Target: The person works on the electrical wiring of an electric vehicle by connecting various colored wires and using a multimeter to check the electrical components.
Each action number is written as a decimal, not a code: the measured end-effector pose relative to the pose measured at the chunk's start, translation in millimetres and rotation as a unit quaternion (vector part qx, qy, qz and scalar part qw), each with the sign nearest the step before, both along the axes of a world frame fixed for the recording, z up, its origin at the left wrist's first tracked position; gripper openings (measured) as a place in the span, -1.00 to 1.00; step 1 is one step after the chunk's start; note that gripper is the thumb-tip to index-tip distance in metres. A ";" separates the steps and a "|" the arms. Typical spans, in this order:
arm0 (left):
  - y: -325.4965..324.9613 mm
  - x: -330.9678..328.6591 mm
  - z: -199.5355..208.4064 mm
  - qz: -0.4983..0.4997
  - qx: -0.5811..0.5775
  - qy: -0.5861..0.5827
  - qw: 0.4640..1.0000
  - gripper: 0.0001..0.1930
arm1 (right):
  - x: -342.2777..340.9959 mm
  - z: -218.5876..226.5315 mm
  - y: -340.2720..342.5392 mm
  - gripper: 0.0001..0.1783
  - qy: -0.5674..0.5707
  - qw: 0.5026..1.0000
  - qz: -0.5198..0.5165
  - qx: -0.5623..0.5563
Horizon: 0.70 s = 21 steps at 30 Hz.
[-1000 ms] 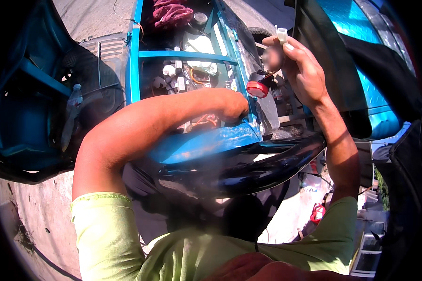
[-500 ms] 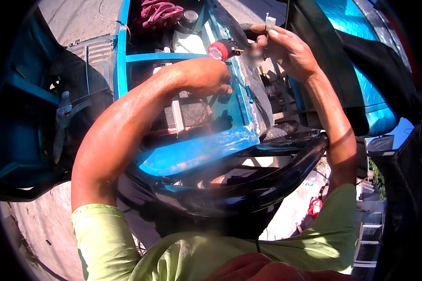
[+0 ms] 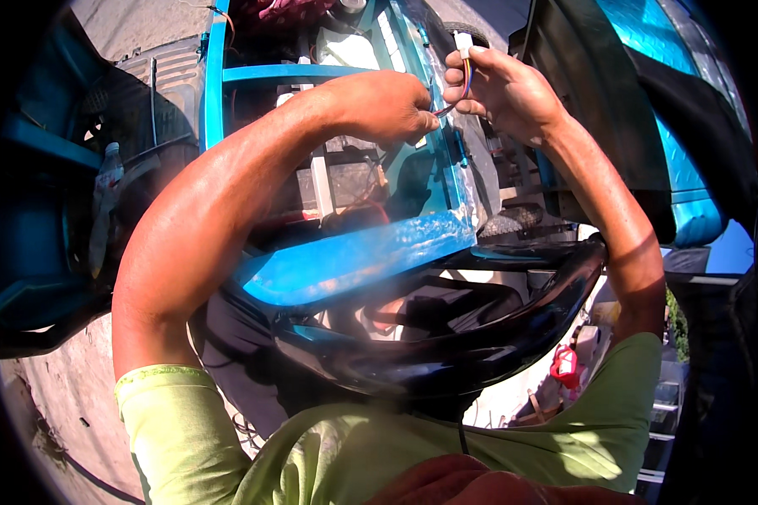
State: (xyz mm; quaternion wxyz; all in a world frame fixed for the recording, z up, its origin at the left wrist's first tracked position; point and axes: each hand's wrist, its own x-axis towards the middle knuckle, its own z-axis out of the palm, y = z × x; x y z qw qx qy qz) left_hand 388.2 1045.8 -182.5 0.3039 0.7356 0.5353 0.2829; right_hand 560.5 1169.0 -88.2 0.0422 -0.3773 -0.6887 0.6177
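My right hand (image 3: 514, 91) pinches a white plastic wire connector (image 3: 463, 45) between thumb and fingers, its other fingers loosely curled. A thin bundle of coloured wires (image 3: 467, 80) runs down from the connector and bends toward my left hand (image 3: 393, 108). That hand is closed, back upward, with the wires at its thumb and fingertips; whatever else lies in its palm is hidden. Both hands are above the right side of an open blue metal frame (image 3: 354, 257).
A curved black tubular bar (image 3: 413, 362) crosses close in front of my body. Dark and blue body panels (image 3: 598, 126) stand at right. At left are a clear plastic bottle (image 3: 109, 181) and a slatted dark panel (image 3: 173, 101). Dark pink cloth (image 3: 290, 7) lies at the far end.
The red-and-black round item beside my left hand is out of sight now. My left hand has moved up and right, nearer my right hand, and the wires between them now show.
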 end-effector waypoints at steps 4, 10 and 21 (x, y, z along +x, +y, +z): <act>-4.0 -0.4 1.9 0.007 0.019 0.009 1.000 -0.54 | -1.3 -3.3 -4.2 -0.48 0.003 1.000 -0.010 0.022; -3.8 2.1 0.9 0.032 0.027 -0.029 0.999 -0.60 | -0.9 -2.8 -6.5 -0.49 -0.010 1.000 0.008 0.029; -1.1 2.8 0.2 0.002 -0.041 -0.111 0.993 -0.43 | -3.3 -7.2 -12.7 -0.53 -0.038 0.995 -0.036 0.089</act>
